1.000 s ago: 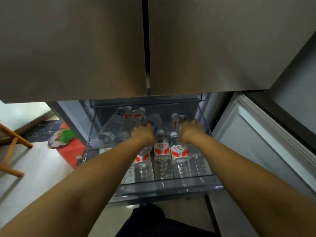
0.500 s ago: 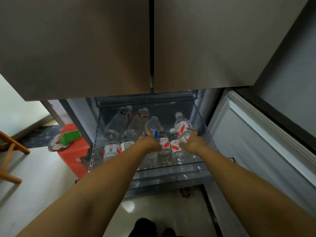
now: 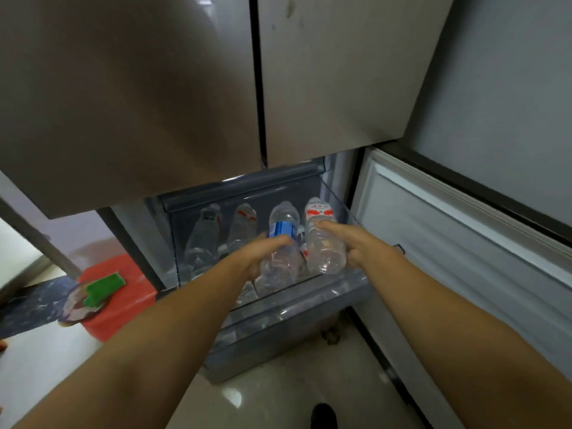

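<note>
A pulled-out clear fridge drawer (image 3: 294, 308) holds several plastic water bottles lying with caps toward the back. My left hand (image 3: 263, 252) grips a bottle with a blue label (image 3: 280, 243), lifted above the others. My right hand (image 3: 356, 246) holds a bottle with a red and white label (image 3: 322, 239) from its right side, also raised over the drawer. Two more bottles (image 3: 223, 233) lie at the drawer's left.
Two shut steel fridge doors (image 3: 185, 88) hang above the drawer. An open lower door (image 3: 464, 243) stands at the right. A red stool (image 3: 117, 301) with a green item (image 3: 103, 289) sits on the floor at the left. My dark shoe (image 3: 323, 416) shows below.
Both hands have lifted their bottles up out of the pile and drawn them toward the drawer's front. The camera has backed away and tilted up.
</note>
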Available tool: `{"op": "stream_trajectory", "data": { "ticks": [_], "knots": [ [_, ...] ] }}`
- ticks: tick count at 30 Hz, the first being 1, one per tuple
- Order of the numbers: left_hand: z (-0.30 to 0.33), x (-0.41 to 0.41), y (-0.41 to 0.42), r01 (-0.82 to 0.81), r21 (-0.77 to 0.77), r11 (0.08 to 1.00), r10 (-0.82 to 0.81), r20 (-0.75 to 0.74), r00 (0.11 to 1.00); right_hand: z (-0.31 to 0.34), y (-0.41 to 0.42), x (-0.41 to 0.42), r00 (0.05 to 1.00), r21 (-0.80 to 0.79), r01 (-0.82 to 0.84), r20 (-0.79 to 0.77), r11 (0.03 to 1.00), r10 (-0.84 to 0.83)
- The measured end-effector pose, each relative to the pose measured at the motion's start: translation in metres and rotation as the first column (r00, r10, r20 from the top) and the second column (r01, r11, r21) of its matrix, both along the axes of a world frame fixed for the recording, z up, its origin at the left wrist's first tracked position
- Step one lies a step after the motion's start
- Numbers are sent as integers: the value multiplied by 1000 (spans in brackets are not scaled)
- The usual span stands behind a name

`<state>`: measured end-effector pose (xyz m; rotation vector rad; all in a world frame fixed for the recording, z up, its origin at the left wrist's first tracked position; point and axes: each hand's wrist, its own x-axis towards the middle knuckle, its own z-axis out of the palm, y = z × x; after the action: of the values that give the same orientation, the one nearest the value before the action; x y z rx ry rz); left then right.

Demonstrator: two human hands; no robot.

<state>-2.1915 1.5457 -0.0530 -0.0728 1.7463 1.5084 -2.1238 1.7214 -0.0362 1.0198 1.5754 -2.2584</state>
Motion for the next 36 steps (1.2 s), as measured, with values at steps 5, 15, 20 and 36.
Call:
{"op": "stream_trajectory", "data": {
  "ticks": [5,15,20,36],
  "knots": [
    [23,24,-2,115,259,959,-136,66,988,13,-1,53,969,-57,156,-187,986,-164],
    [35,105,44,449,354,820,-489,28,872,5,1,184,861,-8,302,-427,953,-277],
    [8,162,58,632,155,759,-619,-125,775,-35,-9,254,873,335,475,-298,814,-386],
    [-111,399,141,875,-247,417,-909,-117,400,-151,-21,554,600,398,726,34,561,-800]
  ]
}}
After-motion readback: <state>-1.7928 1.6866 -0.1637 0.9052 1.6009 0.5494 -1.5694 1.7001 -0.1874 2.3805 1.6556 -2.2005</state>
